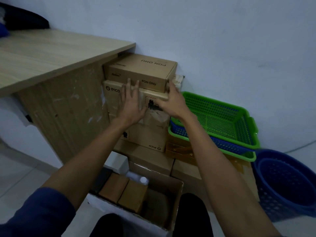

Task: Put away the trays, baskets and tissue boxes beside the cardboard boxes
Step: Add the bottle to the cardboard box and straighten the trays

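Stack of cardboard boxes (150, 134) stands vs the wall (222, 40), tucked at the desk's (51, 53) rt end, partly under its top. PON ONU box (145, 69) is uppermost, w/ Pico-marked boxes below.

L hand (130, 105): fingers spread, flat on the stack's front, tips reaching the PON ONU box's lower front edge. R hand (172, 102): fingers bent round the stack's rt front corner, tips on the PON ONU box's side; whether it also grips the box beneath, can't tell.

Containers:
- Green basket (220, 115), mesh, nothing in it, nested in a blue basket (230, 146); another green rim shows below that. The set sits on taped boxes (183, 151) just rt of the stack, touching its rt side, back rim near the wall.
- Round blue baskets (287, 185), two nested, on the floor (20, 173) at far rt, just beside the taped boxes.
- Open carton (177, 192) on the floor in front of the stack: holds small brown boxes (123, 194) at its left side and a white-capped bottle (143, 180) at the back; rt part dark, contents unclear.

Room: dim, pale wall, light tiled floor, wooden desk w/ scuffed side panel.

Open room: bare floor left of the carton, alongside the desk's side panel, and a strip btw the round blue baskets and the wall.
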